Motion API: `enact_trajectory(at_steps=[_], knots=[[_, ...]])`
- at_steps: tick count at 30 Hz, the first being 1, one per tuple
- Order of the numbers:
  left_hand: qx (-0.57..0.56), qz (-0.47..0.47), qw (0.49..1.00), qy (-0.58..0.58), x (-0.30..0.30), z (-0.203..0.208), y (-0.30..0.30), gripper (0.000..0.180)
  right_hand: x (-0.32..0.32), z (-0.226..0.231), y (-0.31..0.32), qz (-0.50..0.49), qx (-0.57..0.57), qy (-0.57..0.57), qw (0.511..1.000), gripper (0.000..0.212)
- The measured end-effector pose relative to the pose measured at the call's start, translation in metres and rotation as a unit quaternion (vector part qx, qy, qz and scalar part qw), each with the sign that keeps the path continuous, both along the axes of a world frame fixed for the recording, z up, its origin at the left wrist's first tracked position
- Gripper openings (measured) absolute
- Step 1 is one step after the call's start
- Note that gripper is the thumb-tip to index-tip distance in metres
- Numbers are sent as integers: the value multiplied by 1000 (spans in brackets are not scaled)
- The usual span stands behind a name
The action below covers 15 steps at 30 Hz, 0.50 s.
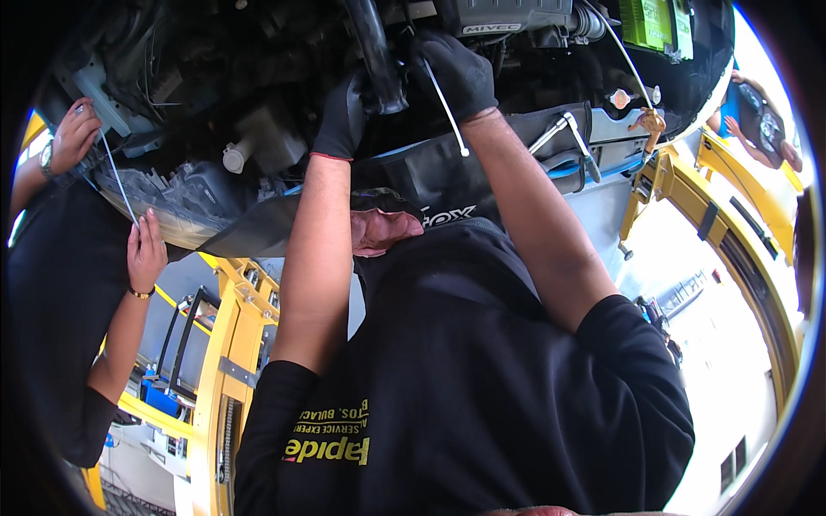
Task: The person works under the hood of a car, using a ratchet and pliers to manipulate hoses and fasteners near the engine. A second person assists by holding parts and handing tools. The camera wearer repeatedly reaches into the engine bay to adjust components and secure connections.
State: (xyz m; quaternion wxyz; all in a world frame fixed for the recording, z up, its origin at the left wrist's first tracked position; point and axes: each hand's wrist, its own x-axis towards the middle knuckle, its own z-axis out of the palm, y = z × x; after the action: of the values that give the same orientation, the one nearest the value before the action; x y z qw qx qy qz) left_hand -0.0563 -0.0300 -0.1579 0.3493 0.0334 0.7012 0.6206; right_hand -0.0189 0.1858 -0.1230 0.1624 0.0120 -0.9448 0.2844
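pinching the lower end of a thin stick [119,176] in one bare hand [147,249], a co-worker [64,318] stands at the far left; the other hand [77,129] is at its upper end. next come a yellow post [228,344] and, above it, a pale bottle [267,142] in the engine bay.

the left hand [344,120], in a black glove, is beside a thick black pipe [375,56]; its fingers are hidden, so i cannot tell its grip. below lies a crumpled reddish cloth [385,230]. just right of the pipe, the gloved right hand [456,77] has bent fingers against the upper end of a slim metal rod [446,107]; i cannot tell whether they clasp it. the rod slants down, its pale tip before a dark cover [396,176].

farther right are a silver wrench [566,129], a brown clip [652,123], a yellow-green box [650,26] and another person [761,120].
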Motion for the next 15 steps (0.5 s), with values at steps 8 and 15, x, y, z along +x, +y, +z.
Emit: enact_trajectory(at_steps=[8, 15], knots=[[153, 77, 974, -146, -1, -15, 7, 37, 22, 25, 1, 68, 39, -55, 995, 20], [256, 178, 901, -301, -7, -19, 14, 37, 16, 14, -10, 55, 24, -54, 997, 19]])
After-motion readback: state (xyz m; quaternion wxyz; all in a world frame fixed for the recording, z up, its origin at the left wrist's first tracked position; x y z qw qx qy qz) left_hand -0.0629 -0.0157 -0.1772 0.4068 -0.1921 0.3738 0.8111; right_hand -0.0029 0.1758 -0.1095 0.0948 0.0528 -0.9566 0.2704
